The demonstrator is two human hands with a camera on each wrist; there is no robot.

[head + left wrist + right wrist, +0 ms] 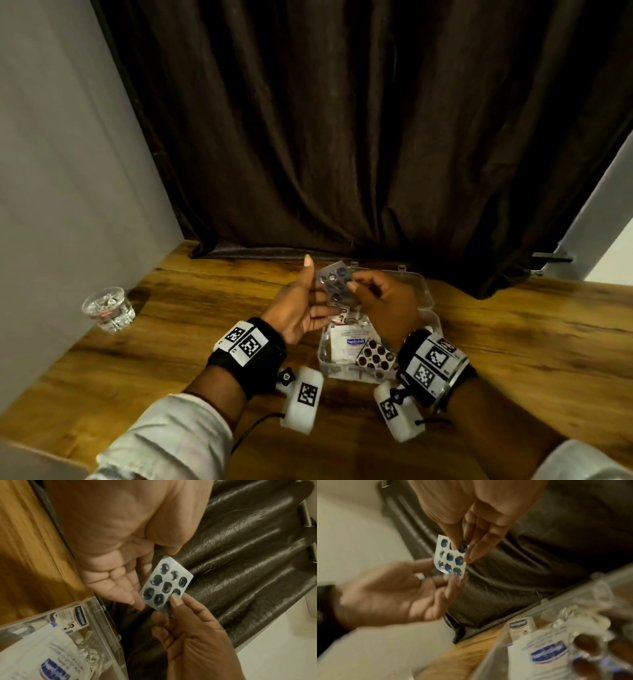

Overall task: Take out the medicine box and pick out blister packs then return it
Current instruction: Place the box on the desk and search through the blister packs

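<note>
A blister pack (pixel 334 284) of blue pills is held upright above the open clear medicine box (pixel 434 320). My right hand (pixel 354 285) pinches one end of the pack (pixel 165 584) between thumb and fingers. My left hand (pixel 315 298) is spread palm-up beside it, with its straight fingers (pixel 123 588) behind the pack's lower edge (pixel 450 557). Whether they touch it I cannot tell. A second blister pack (pixel 375 356), with brown pills, lies in the box's near right corner on white plaster packets (pixel 349 339).
The box lid (pixel 423 291) lies open toward a dark curtain (pixel 342 137) that hangs to the wooden table (pixel 205 308). A clear glass (pixel 109 308) stands at the far left by the grey wall. Bare wood lies left and right of the box.
</note>
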